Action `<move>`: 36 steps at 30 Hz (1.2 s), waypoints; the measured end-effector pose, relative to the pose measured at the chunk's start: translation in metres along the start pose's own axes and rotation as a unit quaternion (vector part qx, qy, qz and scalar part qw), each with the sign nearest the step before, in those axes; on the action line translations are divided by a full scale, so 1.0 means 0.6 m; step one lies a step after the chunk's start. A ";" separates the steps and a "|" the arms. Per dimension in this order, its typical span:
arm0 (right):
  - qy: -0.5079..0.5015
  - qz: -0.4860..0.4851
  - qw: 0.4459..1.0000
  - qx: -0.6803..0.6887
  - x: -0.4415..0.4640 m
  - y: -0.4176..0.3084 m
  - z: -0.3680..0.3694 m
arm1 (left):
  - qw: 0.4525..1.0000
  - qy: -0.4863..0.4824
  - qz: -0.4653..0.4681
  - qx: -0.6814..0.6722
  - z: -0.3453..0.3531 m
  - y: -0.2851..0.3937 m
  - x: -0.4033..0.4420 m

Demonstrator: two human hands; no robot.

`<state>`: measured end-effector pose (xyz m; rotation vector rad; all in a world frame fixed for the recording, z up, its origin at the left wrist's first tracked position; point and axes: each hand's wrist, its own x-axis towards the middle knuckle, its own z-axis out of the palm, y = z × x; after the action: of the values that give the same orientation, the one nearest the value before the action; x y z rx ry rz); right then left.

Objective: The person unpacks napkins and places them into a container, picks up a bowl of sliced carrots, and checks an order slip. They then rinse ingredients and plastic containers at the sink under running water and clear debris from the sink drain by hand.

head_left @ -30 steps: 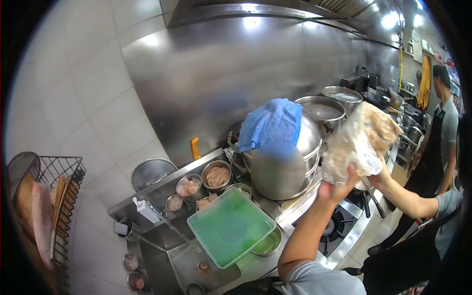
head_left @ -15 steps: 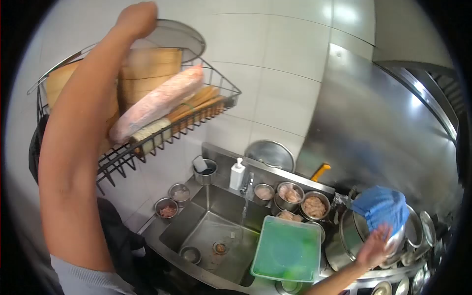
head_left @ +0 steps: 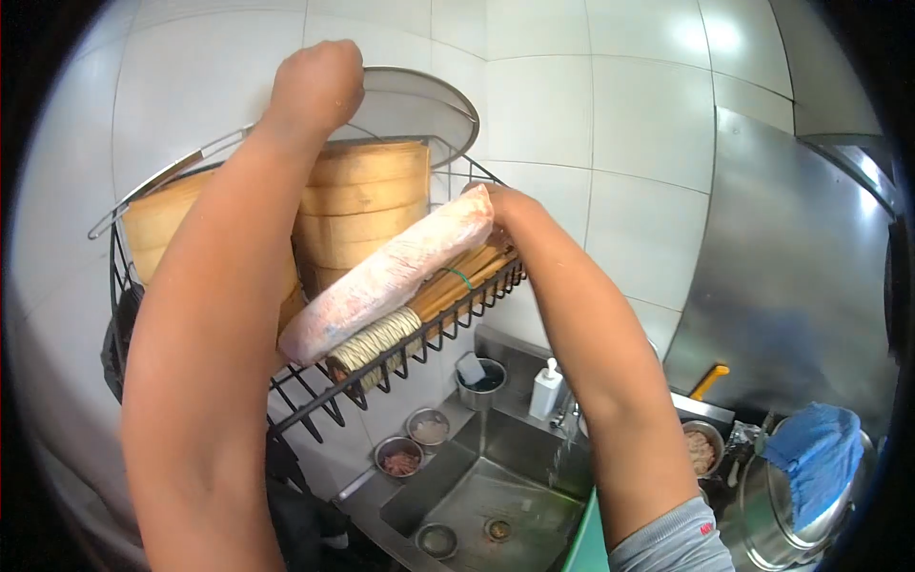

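My left hand [head_left: 319, 88] is closed above the bamboo steamers [head_left: 367, 195], at the near edge of a round mesh strainer [head_left: 424, 110]. Its fingertips, and whatever they hold, are hidden. Reaching in from the right, my right hand [head_left: 498, 205] is at the upper end of a plastic-wrapped pale roll [head_left: 396, 267]; its fingers are mostly hidden behind it. The roll lies slanted in a black wire basket [head_left: 381, 367] on the wall. Beside it are a spool of string [head_left: 376, 338] and wooden sticks [head_left: 467, 281] with a green tie.
Below the basket is a steel sink [head_left: 519, 486] with water running. Small metal bowls of meat [head_left: 400, 462], a white pump bottle [head_left: 546, 389] and a metal container [head_left: 481, 383] stand around it. At right, a blue cloth [head_left: 815, 458] lies over a large pot [head_left: 762, 515].
My right hand has moved from beside the blue cloth up to the wrapped roll in the basket. My left hand stays raised by the strainer. The view has shifted, bringing the basket nearer the middle.
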<state>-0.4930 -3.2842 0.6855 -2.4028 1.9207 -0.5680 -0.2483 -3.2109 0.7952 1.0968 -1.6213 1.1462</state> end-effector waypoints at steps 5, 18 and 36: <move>-0.056 -0.056 0.997 0.017 0.055 -0.004 0.050 | 1.000 -0.020 -0.014 0.008 0.004 -0.008 0.006; -0.019 -0.115 0.993 0.002 0.046 -0.016 0.051 | 0.999 -0.032 -0.016 0.009 0.001 -0.016 0.011; 0.247 -0.108 0.941 -0.203 0.075 0.008 0.035 | 0.998 -0.053 -0.040 0.020 -0.020 0.001 0.006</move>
<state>-0.4837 -3.3324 0.6769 -2.9880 2.1393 -0.9487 -0.2480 -3.2002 0.8010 1.2557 -1.6263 1.0886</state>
